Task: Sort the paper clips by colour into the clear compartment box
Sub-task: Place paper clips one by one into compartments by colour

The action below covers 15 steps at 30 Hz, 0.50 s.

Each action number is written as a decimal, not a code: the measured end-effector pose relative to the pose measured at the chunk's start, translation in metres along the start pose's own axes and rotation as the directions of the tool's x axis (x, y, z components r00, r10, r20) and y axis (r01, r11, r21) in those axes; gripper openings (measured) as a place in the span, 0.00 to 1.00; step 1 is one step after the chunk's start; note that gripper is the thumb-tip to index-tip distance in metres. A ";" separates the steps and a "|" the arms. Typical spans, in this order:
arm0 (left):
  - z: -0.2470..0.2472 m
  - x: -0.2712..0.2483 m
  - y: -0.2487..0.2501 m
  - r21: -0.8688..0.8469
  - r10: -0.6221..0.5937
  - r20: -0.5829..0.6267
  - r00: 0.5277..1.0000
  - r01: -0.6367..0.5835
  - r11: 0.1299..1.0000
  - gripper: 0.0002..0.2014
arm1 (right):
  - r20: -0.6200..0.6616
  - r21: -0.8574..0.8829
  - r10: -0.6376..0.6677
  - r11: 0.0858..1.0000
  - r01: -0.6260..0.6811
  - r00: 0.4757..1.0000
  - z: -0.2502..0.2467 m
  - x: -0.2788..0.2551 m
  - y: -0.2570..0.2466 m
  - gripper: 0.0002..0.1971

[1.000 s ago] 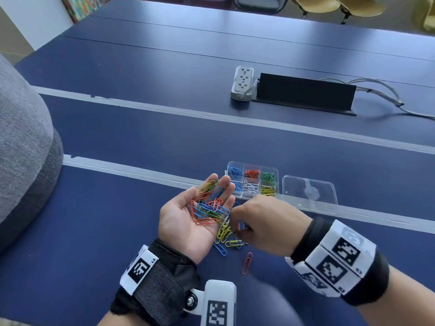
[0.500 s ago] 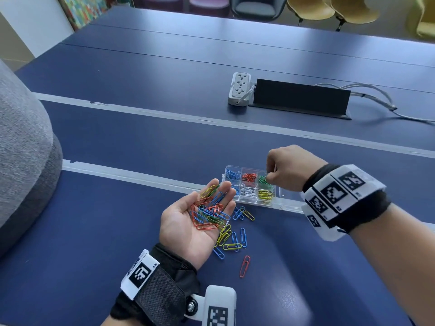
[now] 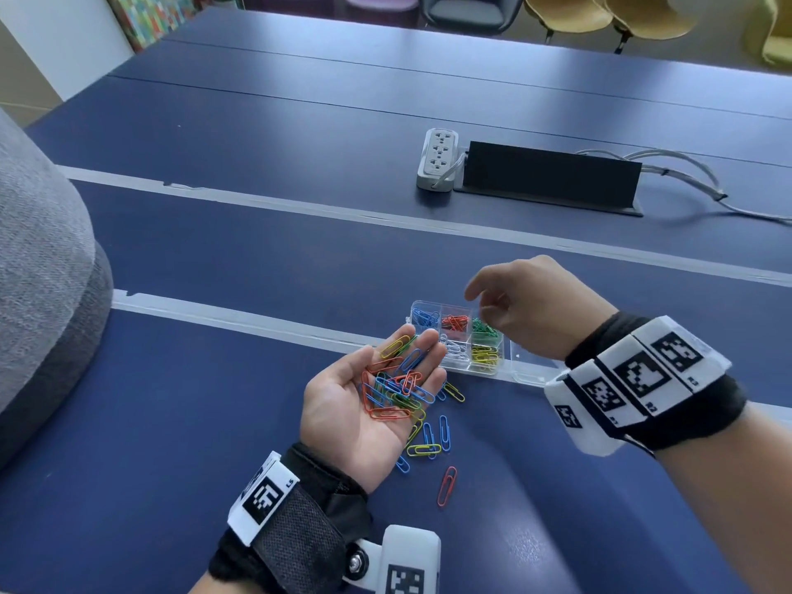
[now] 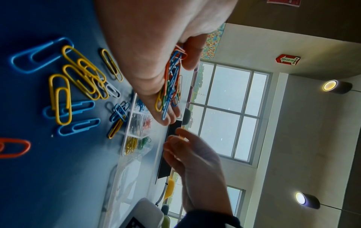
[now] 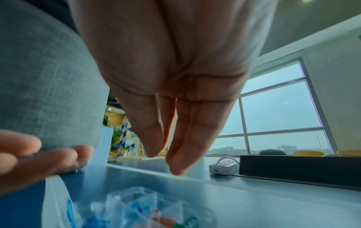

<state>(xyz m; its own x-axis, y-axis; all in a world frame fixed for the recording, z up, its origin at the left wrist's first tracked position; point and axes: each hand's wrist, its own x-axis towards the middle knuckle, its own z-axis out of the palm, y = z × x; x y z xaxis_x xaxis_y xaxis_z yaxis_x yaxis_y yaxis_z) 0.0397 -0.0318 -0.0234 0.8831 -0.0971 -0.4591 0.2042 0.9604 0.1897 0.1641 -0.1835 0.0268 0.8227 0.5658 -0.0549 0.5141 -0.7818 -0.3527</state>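
While above the box (image 3: 457, 336), right hand (image 3: 531, 310) loose and holding nothing; just before the box, left hand (image 3: 364, 405) flat, palm up, carrying mixed clips (image 3: 396, 390).

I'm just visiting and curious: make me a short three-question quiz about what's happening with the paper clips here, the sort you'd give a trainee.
1. True or false: the left hand lies palm up with a mixed pile of paper clips resting on it.
2. Which colour fills the compartment of the clear compartment box nearest the right hand? A) blue B) green C) white
3. Fill in: the lone clip lying on the table nearest the person, apart from the others, is ____.

Key: 1 true. 2 B; the far row reads blue, red, green from the left, and the hand hovers over the green end with fingers open. 3 red.
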 end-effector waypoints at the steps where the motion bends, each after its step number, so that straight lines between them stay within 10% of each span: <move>1: 0.001 0.000 -0.001 0.003 -0.009 0.006 1.000 0.009 1.000 0.22 | -0.036 0.052 -0.028 0.998 0.030 0.999 -0.002 -0.003 -0.003 0.11; 6: 0.005 -0.002 -0.003 0.016 -0.031 0.042 0.999 0.030 0.999 0.23 | -0.084 0.214 -0.170 0.959 0.184 0.982 -0.003 -0.017 -0.021 0.06; 15: 0.012 -0.002 -0.014 0.032 -0.047 0.063 0.997 0.045 0.998 0.21 | 0.247 0.658 0.068 0.721 -0.219 0.967 0.017 -0.011 -0.029 0.11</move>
<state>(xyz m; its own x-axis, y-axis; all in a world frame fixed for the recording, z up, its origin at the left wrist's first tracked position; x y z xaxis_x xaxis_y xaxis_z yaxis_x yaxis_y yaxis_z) 0.0401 -0.0484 -0.0150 0.8973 -0.1579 -0.4122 0.2570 0.9461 0.1971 0.1357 -0.1625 0.0214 0.7704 0.5581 -0.3081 0.0308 -0.5152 -0.8565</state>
